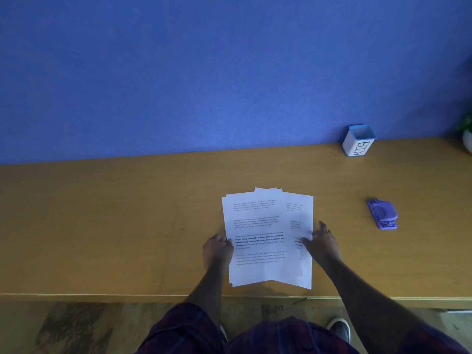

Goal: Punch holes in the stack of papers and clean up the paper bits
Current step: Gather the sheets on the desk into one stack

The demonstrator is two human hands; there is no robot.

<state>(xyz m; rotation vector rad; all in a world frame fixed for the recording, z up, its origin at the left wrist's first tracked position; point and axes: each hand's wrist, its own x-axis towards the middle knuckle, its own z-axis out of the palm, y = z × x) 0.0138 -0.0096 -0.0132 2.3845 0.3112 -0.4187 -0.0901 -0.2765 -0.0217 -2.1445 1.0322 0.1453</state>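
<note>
A loose, fanned stack of printed white papers [265, 226] lies on the wooden table [115, 226] near its front edge. My left hand [217, 250] rests at the stack's left edge, fingers curled against the sheets. My right hand [323, 242] lies flat at the right edge, fingers spread on the paper. A purple hole punch [383, 213] sits on the table to the right, apart from both hands. No paper bits are visible.
A small white container with a blue rim, labelled BIN [358, 141], stands at the back right against the blue wall [204, 72]. A potted plant [467, 134] shows at the far right edge. The table's front edge [127, 295] runs just below the papers.
</note>
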